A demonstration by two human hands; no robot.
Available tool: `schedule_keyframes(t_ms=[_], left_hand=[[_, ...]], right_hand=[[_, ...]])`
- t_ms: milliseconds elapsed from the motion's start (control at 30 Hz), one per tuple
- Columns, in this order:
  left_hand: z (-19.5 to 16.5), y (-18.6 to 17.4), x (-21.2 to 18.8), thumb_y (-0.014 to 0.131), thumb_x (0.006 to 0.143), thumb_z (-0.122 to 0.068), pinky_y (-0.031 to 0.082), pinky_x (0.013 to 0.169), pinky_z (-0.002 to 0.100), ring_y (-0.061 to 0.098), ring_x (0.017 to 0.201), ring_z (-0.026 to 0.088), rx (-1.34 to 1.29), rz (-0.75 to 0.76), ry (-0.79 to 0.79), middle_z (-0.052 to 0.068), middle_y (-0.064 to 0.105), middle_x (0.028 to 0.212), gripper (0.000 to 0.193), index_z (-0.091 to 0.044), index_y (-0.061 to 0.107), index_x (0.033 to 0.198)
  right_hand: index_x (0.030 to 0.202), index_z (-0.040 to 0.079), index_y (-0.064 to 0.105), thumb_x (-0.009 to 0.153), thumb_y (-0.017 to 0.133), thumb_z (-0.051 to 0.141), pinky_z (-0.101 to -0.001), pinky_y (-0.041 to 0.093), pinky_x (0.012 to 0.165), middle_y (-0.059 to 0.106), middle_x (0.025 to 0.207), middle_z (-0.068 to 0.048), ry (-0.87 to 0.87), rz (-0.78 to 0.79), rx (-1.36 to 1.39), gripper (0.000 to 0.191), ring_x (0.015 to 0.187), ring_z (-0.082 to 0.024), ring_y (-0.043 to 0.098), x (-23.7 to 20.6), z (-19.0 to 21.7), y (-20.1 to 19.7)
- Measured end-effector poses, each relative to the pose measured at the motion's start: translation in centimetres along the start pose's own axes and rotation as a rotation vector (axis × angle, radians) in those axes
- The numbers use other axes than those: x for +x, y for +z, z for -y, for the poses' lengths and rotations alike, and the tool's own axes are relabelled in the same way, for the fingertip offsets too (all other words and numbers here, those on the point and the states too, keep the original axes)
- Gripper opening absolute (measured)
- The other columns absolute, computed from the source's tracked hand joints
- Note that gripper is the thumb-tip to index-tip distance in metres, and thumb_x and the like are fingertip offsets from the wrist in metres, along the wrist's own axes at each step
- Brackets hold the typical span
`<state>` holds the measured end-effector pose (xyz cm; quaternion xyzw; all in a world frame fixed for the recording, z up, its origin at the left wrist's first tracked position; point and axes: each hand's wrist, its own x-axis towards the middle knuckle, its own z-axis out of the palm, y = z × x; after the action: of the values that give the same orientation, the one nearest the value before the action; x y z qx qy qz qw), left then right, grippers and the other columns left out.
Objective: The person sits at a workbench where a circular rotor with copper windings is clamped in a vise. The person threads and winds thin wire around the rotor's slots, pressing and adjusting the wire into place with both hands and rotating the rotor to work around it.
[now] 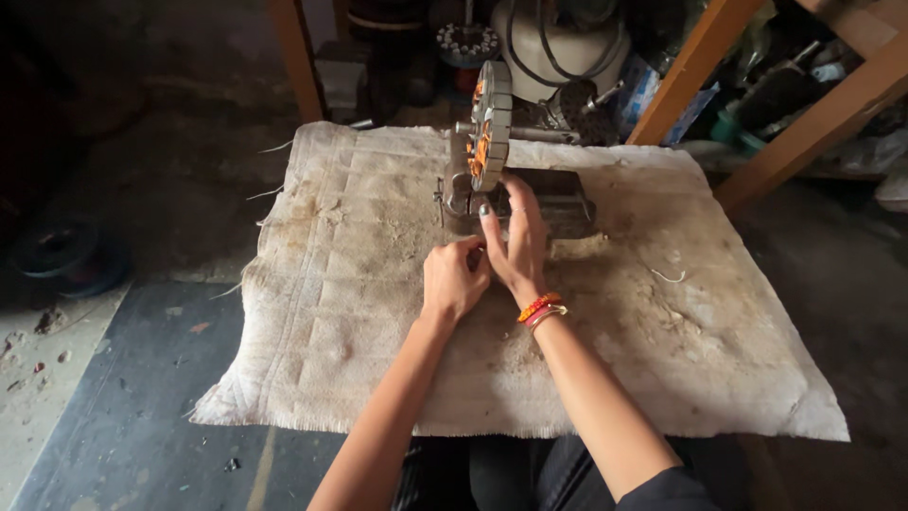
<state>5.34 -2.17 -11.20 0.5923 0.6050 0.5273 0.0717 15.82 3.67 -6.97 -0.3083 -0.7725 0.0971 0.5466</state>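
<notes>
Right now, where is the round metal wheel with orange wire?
In the head view, the wheel stands upright on a metal stand at the cloth's far edge, just beyond the right hand.

Your one head-worn camera looks steeply down and forward from above your lap, close over the stained, frayed beige cloth (567, 350) spread before you, facing the cluttered wooden shelf frame (757, 114) at the far edge, with dark floor (123, 397) on both sides.

Left hand (454, 281) fingertips behind right hand (515, 241)
</notes>
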Motion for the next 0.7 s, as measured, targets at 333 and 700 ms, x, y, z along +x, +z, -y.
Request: schedule_keyframes(t_ms=[333, 700], left_hand=[[-0.72, -0.51, 0.16, 0.071, 0.086, -0.021, 0.058, 0.064, 0.038, 0.074, 0.068, 0.028, -0.055, -0.080, -0.111, 0.012, 0.074, 0.075, 0.016, -0.010, 0.077, 0.095], [-0.24, -0.58, 0.39, 0.071, 0.084, -0.024, 0.059, 0.068, 0.039, 0.075, 0.072, 0.030, -0.030, -0.057, -0.117, 0.013, 0.075, 0.077, 0.018, -0.009, 0.077, 0.091]], right_hand=[[0.140, 0.004, 0.055, 0.100, 0.067, 0.013, -0.0346, 0.058, 0.093, 0.064, 0.140, -0.018, -0.037, -0.039, -0.036, 0.043, 0.110, -0.027, 0.072, 0.49, 0.44, 0.08], [0.156, 0.011, 0.041, 0.102, 0.056, 0.008, -0.0394, 0.055, 0.061, 0.072, 0.078, -0.008, -0.008, -0.001, -0.121, 0.056, 0.068, -0.027, 0.071, -0.03, 0.49, 0.60]])
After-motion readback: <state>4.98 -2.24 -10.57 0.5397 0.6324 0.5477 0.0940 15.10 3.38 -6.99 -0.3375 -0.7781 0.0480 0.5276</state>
